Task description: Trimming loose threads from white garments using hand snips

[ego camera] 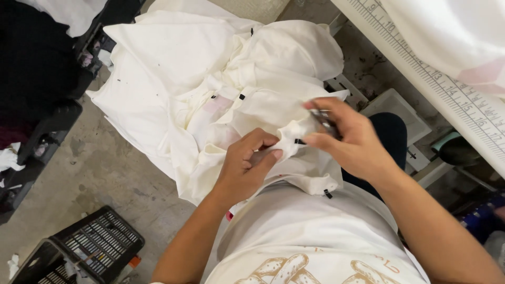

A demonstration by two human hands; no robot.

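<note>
The left hand (pixel 247 163) is curled, and its thumb and fingers pinch a fold of the white garment (pixel 210 84) that lies heaped over the person's lap. The right hand (pixel 342 139) bends at the wrist and closes on a small dark metal tool (pixel 326 123), blurred, just beside that fold. On the right, the table edge with a printed ruler (pixel 447 89) is near. On the left there is concrete floor (pixel 100 168), with a black crate (pixel 100 242) lower down.
</note>
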